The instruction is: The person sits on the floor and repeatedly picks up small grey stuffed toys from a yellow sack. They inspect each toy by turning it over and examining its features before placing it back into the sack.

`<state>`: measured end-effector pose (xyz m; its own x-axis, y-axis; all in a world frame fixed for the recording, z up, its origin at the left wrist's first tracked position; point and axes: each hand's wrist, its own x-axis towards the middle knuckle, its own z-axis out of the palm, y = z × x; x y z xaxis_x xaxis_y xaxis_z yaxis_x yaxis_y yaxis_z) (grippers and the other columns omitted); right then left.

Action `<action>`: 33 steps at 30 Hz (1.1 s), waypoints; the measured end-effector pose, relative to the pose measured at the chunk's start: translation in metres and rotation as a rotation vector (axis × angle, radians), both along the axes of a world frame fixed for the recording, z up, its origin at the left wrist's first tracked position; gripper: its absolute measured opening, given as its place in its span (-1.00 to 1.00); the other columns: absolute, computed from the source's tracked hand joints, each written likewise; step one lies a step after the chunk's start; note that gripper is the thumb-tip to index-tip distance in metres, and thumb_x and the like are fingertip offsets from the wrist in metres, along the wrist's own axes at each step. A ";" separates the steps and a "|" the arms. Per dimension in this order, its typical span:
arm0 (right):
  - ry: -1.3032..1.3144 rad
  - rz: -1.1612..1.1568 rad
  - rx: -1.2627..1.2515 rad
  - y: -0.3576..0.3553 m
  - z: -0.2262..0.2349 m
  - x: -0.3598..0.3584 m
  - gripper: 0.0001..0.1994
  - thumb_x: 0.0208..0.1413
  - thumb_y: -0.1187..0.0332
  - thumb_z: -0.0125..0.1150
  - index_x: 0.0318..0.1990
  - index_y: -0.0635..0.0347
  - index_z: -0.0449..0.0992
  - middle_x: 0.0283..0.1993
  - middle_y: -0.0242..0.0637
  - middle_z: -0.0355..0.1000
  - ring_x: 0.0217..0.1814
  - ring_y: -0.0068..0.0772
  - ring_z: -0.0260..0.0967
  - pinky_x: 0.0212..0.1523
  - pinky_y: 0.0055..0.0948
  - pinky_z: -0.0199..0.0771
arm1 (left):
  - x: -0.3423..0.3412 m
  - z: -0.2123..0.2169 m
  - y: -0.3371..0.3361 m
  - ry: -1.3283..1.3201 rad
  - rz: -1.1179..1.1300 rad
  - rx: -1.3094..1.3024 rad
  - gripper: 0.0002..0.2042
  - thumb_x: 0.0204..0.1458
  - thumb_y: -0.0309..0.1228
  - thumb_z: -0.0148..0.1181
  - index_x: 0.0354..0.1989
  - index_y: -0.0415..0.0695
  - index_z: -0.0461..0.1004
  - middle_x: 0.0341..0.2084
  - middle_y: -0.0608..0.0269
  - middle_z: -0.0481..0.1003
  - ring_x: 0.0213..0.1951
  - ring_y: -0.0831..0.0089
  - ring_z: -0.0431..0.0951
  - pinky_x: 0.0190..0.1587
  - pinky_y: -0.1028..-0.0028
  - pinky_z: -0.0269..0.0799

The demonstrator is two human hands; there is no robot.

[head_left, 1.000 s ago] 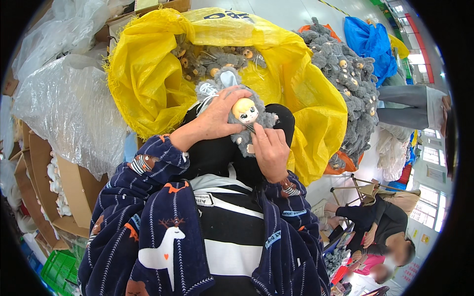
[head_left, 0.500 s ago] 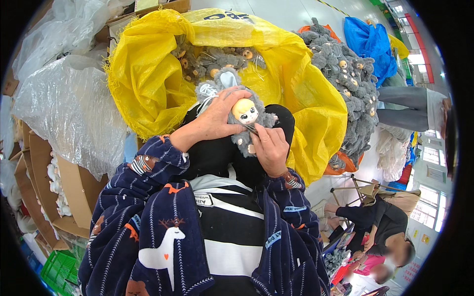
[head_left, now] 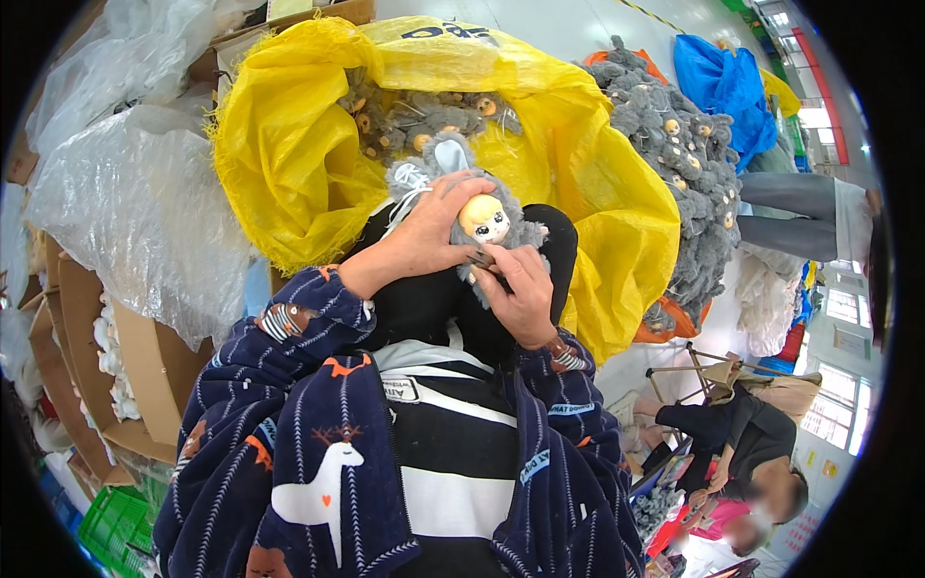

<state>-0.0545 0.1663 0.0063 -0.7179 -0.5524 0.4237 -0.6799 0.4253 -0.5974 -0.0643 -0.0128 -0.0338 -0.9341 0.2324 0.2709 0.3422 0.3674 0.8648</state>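
Note:
A grey plush doll (head_left: pixel 487 220) with a smooth face, yellow hair and long ears lies over my lap, its head toward the yellow sack. My left hand (head_left: pixel 431 229) is closed around the head from the left, thumb below the face. White cord (head_left: pixel 409 177) hangs beside the ear, near my left knuckles. With fingers pinched together, my right hand (head_left: pixel 520 294) presses at the doll's neck, just under the chin. A small dark bit shows between the two hands; what the right fingers hold is mostly hidden.
In front of my knees gapes a yellow woven sack (head_left: pixel 597 183) with several similar dolls inside. More grey dolls (head_left: pixel 674 144) are heaped to the right. Cardboard boxes (head_left: pixel 159 371) and clear plastic sheeting (head_left: pixel 135 202) stand left. At the far right are a person seated (head_left: pixel 761 433) and a standing person's legs (head_left: pixel 795 212).
My right hand has shifted slightly left and up, closer under the chin. The thin dark metal piece seen at its fingertips is now mostly covered. My left hand keeps its hold.

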 end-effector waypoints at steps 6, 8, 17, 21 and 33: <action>-0.041 -0.151 0.081 0.006 0.006 0.003 -0.69 -0.19 0.55 0.27 -0.20 0.28 0.45 -0.47 -0.24 0.36 -0.42 -0.27 0.30 -0.36 -0.40 0.31 | -0.001 0.008 -0.011 -0.013 -0.107 0.042 -0.35 -0.23 -0.35 0.26 0.12 -0.11 0.16 0.07 -0.04 0.19 0.19 0.04 0.09 0.20 0.21 -0.03; -0.040 -0.159 0.084 0.006 0.005 0.002 -0.70 -0.19 0.55 0.26 -0.20 0.28 0.45 -0.48 -0.24 0.36 -0.42 -0.27 0.29 -0.36 -0.40 0.31 | -0.004 0.003 -0.015 -0.015 -0.131 0.066 -0.36 -0.21 -0.32 0.24 0.12 -0.10 0.16 0.07 -0.06 0.19 0.19 0.03 0.07 0.20 0.18 -0.05; 0.016 -0.156 0.169 0.007 0.009 0.003 -0.70 -0.18 0.53 0.26 -0.20 0.28 0.44 -0.45 -0.22 0.37 -0.40 -0.24 0.29 -0.36 -0.38 0.32 | -0.002 0.008 -0.014 -0.004 -0.142 0.057 -0.36 -0.22 -0.39 0.22 0.13 -0.14 0.15 0.08 -0.02 0.18 0.20 0.06 0.07 0.22 0.23 -0.06; 0.111 -0.158 0.345 0.006 0.018 0.009 -0.71 -0.16 0.48 0.26 -0.20 0.27 0.44 -0.43 -0.21 0.36 -0.38 -0.22 0.31 -0.37 -0.38 0.35 | -0.002 0.007 -0.014 -0.026 -0.158 0.047 -0.34 -0.24 -0.40 0.21 0.14 -0.11 0.13 0.10 -0.05 0.16 0.22 0.05 0.03 0.22 0.20 -0.08; 0.151 -0.159 0.512 0.005 0.026 0.015 -0.73 -0.12 0.43 0.21 -0.21 0.30 0.45 -0.45 -0.24 0.33 -0.37 -0.26 0.28 -0.39 -0.40 0.34 | -0.002 0.005 -0.012 -0.044 -0.163 0.044 -0.33 -0.25 -0.44 0.21 0.15 -0.09 0.12 0.12 0.04 0.15 0.24 0.07 -0.01 0.25 0.20 -0.11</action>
<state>-0.0392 0.1713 0.0323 -0.7613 -0.6043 0.2349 -0.6456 0.7401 -0.1883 -0.0664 -0.0250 -0.0292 -0.8962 0.3709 0.2434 0.3554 0.2719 0.8943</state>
